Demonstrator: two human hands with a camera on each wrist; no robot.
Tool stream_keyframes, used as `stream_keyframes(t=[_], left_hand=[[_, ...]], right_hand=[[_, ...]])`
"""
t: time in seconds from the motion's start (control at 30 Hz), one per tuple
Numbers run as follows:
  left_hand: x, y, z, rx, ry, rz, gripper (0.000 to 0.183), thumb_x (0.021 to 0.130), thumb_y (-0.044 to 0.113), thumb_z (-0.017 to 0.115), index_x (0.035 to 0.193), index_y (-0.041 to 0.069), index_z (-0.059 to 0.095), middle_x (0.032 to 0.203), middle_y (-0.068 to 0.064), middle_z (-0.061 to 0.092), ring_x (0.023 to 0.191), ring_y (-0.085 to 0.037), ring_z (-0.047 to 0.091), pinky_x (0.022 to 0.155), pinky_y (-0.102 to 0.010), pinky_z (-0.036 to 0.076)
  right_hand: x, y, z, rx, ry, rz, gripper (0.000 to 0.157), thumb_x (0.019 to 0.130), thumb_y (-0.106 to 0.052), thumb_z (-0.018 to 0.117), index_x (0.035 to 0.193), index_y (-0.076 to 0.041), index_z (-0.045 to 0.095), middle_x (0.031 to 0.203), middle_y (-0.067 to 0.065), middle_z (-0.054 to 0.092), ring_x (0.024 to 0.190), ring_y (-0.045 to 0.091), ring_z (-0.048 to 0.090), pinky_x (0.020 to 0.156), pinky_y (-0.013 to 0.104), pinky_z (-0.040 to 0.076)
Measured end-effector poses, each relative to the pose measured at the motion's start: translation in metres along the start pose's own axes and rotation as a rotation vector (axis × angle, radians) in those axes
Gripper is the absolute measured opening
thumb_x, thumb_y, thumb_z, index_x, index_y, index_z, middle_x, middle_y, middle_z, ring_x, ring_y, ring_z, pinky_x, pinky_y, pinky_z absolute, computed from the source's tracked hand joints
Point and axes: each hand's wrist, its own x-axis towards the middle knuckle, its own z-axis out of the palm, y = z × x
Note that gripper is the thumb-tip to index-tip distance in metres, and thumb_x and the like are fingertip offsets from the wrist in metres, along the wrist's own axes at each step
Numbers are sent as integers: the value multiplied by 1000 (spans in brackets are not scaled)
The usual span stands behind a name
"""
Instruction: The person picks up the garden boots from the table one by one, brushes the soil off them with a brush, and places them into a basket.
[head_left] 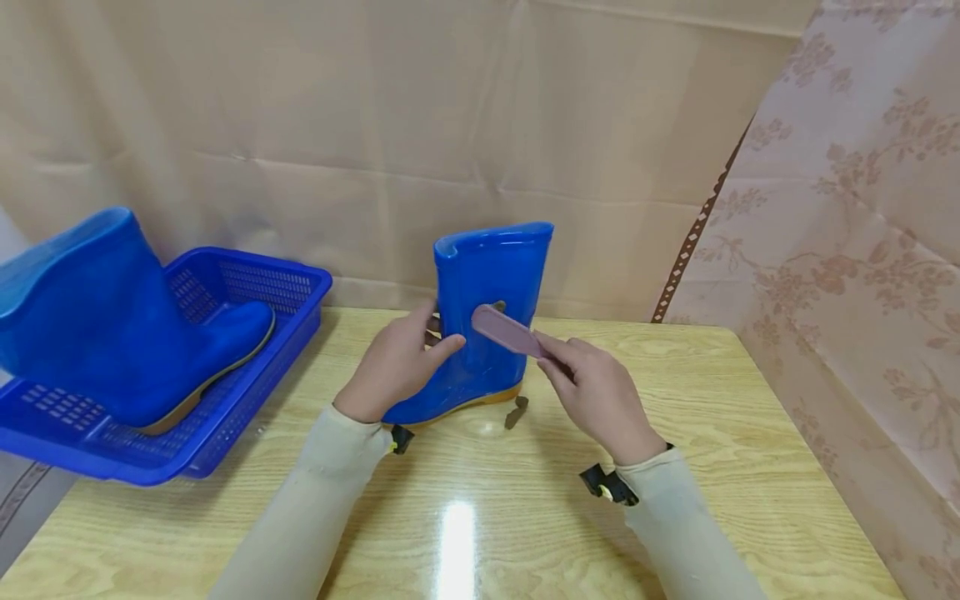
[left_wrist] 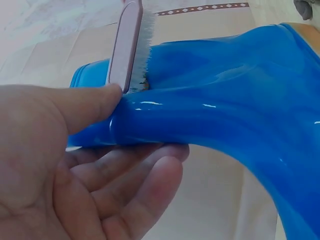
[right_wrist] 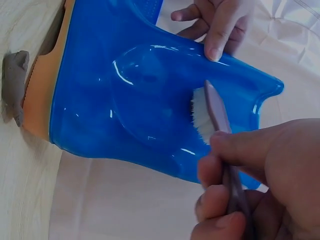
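Note:
A blue rain boot (head_left: 491, 271) with a tan sole stands upright on the table, its toe pointing left. My left hand (head_left: 401, 360) holds the shaft's front edge; in the left wrist view the thumb (left_wrist: 95, 102) lies on top and the fingers are underneath. My right hand (head_left: 600, 396) grips the handle of a mauve brush (head_left: 507, 331). The white bristles (right_wrist: 200, 114) face the boot's shaft and appear to touch it. A brownish smear (head_left: 500, 306) shows just beside the brush head, partly hidden by it.
A grey-brown clump (head_left: 517, 412) lies on the table (head_left: 555, 533) by the boot's heel. To the left, a blue plastic basket (head_left: 262, 379) holds a second blue boot (head_left: 105, 333). Beige cloth (head_left: 390, 150) hangs behind, and a flowered cloth (head_left: 862, 250) on the right.

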Motion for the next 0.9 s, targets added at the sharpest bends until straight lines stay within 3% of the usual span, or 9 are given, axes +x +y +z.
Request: stream_keyframes(t=[0.17, 0.43, 0.57, 0.8, 0.9], left_hand=[[1, 1, 1, -36, 13, -50, 57, 103, 39, 64, 149, 12, 43, 128, -12, 67, 108, -29, 70, 93, -53, 58], [1, 0, 2, -42, 26, -85, 56, 103, 40, 64, 148, 13, 45, 129, -12, 68, 107, -29, 69, 94, -53, 57], [-1, 0, 2, -29, 13, -50, 57, 103, 39, 65, 150, 14, 44, 127, -11, 68, 107, -28, 69, 93, -53, 58], [-3, 0, 0, 38, -18, 67, 54, 101, 37, 67, 147, 17, 46, 122, -8, 70, 106, -25, 70, 90, -49, 59], [-3, 0, 0, 41, -26, 72, 54, 101, 38, 67, 147, 17, 47, 121, -7, 70, 105, -25, 70, 90, -48, 60]], right_hand=[[0, 3, -3, -1, -36, 55, 34, 103, -21, 67, 136, -13, 69, 94, 4, 72, 58, 13, 47, 50, 29, 37], [0, 6, -6, 8, -58, 67, 32, 102, -18, 68, 132, -8, 71, 107, 9, 76, 63, 13, 55, 53, 29, 43], [-1, 4, -7, 8, -32, 24, 31, 101, -18, 69, 130, -10, 73, 107, 7, 77, 64, 12, 56, 53, 28, 43], [0, -2, -6, 38, 23, -39, 37, 102, -19, 68, 138, -13, 68, 88, 0, 68, 63, 13, 51, 53, 28, 40], [0, -3, -4, 48, 23, -38, 42, 103, -18, 67, 144, -13, 62, 97, 3, 72, 69, 14, 57, 56, 29, 44]])
